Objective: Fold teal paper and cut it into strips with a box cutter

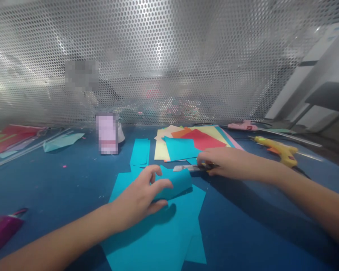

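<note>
My left hand [141,192] hovers over sheets of bright blue paper [155,237], its curved fingers spread apart. A curled blue paper piece [177,184] lies by its fingertips; whether they touch it I cannot tell. Farther right, my right hand [214,162] is closed around the dark handle of what look like scissors [190,168], their pale metal blades pointing left. Part of the handle is hidden by the fingers. Folded blue paper strips [139,152] lie just beyond my left hand.
Coloured sheets [206,139] are stacked behind my right hand. A yellow glue gun [282,150] and a pink glue gun [243,126] lie at the right. A blurred upright object [107,135] stands left of centre, before a perforated metal panel [158,75]. A purple object [4,229] sits lower left.
</note>
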A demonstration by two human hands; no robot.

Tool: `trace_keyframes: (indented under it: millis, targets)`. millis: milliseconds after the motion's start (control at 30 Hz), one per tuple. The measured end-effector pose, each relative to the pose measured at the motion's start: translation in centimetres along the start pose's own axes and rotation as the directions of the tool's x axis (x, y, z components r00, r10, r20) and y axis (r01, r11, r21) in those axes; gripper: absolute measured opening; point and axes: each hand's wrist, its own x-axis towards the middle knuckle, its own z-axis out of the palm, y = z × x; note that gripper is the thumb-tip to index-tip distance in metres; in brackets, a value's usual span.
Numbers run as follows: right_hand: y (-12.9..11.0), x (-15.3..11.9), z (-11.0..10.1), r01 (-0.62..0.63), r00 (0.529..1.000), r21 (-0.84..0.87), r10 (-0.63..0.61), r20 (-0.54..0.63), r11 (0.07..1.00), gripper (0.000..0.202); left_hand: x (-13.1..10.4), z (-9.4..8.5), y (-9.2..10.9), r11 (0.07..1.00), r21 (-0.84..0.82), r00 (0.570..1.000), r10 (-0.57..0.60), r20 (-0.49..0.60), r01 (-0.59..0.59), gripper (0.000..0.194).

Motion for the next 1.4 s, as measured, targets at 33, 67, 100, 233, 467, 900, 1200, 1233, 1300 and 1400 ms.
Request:
trace_keyframes:
  millis: [33, 67, 100, 233, 467, 900, 1200, 1233, 1300, 1400]
  targets:
    - [-0.1, 0.0, 0.0, 0.011, 1.000, 0.011, -0.011, 0.022, 1.000, 0.009, 0.0, 0.0, 0.0, 0.999, 0.041, 0.999, 0.037, -0.017, -0.036, 0.038]
    - [-0.2, -0.1, 0.0, 0.030, 0.999, 0.022, -0.031, 0.045, 0.999, 0.009, 0.0, 0.1, 0.1, 0.995, 0.078, 0.998, 0.063, -0.026, -0.060, 0.035]
    - [-0.3, -0.1, 0.0, 0.057, 0.996, 0.035, -0.059, 0.064, 0.998, 0.010, -0.1, 0.2, 0.1, 0.991, 0.110, 0.996, 0.079, -0.031, -0.075, 0.032]
    - [-0.2, 0.0, 0.1, 0.166, 0.980, 0.089, -0.174, 0.099, 0.982, 0.019, 0.0, 0.4, -0.1, 0.982, 0.174, 0.997, 0.080, -0.001, -0.079, 0.026]
    - [0.1, 0.3, 0.4, 0.186, 0.961, 0.213, -0.223, 0.166, 0.959, 0.041, 0.6, 0.0, -0.2, 0.998, 0.054, 0.987, 0.007, 0.163, -0.016, 0.018]
    - [1.3, 0.5, 0.6, 0.224, 0.945, 0.235, -0.270, 0.185, 0.946, 0.037, 1.3, -0.9, -0.7, 0.983, -0.172, 0.952, -0.007, 0.306, 0.063, 0.032]
    - [1.3, 0.5, 0.5, 0.179, 0.943, 0.231, -0.234, 0.238, 0.956, 0.039, 1.1, -0.7, -0.9, 0.990, -0.114, 0.941, -0.039, 0.337, 0.081, 0.045]
    - [1.3, 0.5, 0.5, 0.175, 0.941, 0.238, -0.233, 0.244, 0.955, 0.038, 1.0, -0.6, -0.9, 0.990, -0.112, 0.942, -0.039, 0.334, 0.081, 0.045]
    - [1.4, 0.4, 0.5, 0.179, 0.937, 0.241, -0.240, 0.253, 0.954, 0.037, 1.0, -0.6, -1.0, 0.990, -0.114, 0.942, -0.036, 0.333, 0.078, 0.045]
    - [1.4, 0.3, 0.4, 0.185, 0.934, 0.232, -0.245, 0.261, 0.955, 0.035, 0.9, -0.5, -1.1, 0.990, -0.117, 0.936, -0.038, 0.351, 0.084, 0.046]
